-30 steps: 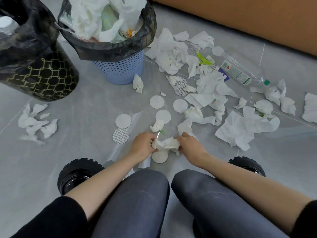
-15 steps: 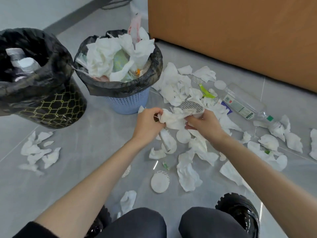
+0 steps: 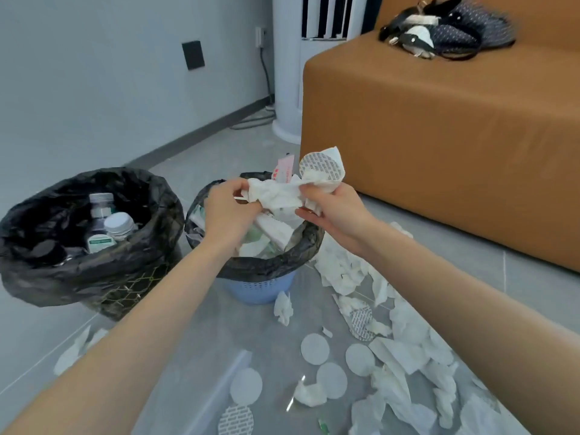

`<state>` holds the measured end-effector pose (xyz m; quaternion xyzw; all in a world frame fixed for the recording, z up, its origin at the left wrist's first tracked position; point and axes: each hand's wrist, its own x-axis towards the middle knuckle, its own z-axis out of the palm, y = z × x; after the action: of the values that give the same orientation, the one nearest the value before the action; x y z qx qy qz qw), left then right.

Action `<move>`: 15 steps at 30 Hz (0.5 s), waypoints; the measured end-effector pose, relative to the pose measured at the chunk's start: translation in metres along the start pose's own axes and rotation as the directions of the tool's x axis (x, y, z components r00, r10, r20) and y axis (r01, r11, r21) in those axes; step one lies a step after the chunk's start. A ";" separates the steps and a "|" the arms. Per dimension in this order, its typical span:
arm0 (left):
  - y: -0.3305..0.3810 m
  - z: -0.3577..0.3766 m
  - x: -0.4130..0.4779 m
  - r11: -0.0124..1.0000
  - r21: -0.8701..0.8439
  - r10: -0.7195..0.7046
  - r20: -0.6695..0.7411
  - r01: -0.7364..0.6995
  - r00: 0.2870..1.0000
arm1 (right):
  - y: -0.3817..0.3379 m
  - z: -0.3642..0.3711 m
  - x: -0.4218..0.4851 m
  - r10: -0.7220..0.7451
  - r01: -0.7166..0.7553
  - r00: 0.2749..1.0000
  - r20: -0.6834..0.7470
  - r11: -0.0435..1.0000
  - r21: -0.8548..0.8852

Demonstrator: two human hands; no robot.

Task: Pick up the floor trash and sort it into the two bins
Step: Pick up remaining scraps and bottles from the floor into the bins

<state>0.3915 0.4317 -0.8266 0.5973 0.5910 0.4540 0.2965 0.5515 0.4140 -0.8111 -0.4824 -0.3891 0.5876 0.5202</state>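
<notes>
My left hand [image 3: 227,211] and my right hand [image 3: 332,210] both grip a wad of crumpled white tissue [image 3: 279,194] with a printed round seal [image 3: 320,166] stuck in it. The wad hangs right above the blue basket bin [image 3: 260,288], whose black liner is full of tissue. To its left stands the dark patterned bin [image 3: 94,277] with a black liner, holding plastic bottles [image 3: 117,227]. More tissues [image 3: 398,353] and white round pads [image 3: 314,349] lie scattered on the grey floor at the lower right.
An orange-brown sofa [image 3: 439,152] stands at the right with a dark bag [image 3: 445,32] on it. A white tower appliance [image 3: 292,73] and a cable stand by the wall behind. A few tissue scraps [image 3: 75,350] lie at the left of the dark bin.
Both hands have lifted the gathered tissue wad from the floor near my knees up and forward to above the blue bin. My view has risen from the floor toward the bins and sofa.
</notes>
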 end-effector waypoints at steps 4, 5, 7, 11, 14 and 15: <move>-0.013 -0.020 0.033 0.985 0.169 0.036 -0.131 -0.013 0.991 | 0.001 0.033 0.037 -0.199 0.164 0.979 -0.029 0.874 -0.457; -0.016 -0.022 0.039 0.983 0.185 0.037 -0.115 -0.015 0.993 | 0.002 0.037 0.044 -0.256 0.205 0.967 0.005 0.761 -0.615; -0.022 -0.026 0.044 0.984 0.176 0.004 -0.017 -0.001 1.000 | 0.008 0.042 0.057 -0.250 0.217 0.963 0.101 0.497 -0.840; -0.031 -0.037 0.039 0.980 0.200 -0.021 0.152 -0.010 0.988 | 0.011 0.036 0.061 -0.143 0.219 0.974 0.177 0.378 -0.899; -0.033 -0.045 0.032 0.993 0.114 -0.059 0.158 0.041 0.986 | 0.010 0.020 0.052 -0.137 0.232 0.972 0.190 0.447 -0.864; -0.033 -0.046 0.029 0.997 0.049 -0.070 0.142 0.064 0.987 | 0.012 0.015 0.046 -0.144 0.225 0.974 0.177 0.467 -0.855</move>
<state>0.3324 0.4553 -0.8314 0.6147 0.5976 0.3865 0.3401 0.5344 0.4587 -0.8265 -0.6099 -0.7024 0.2693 0.2492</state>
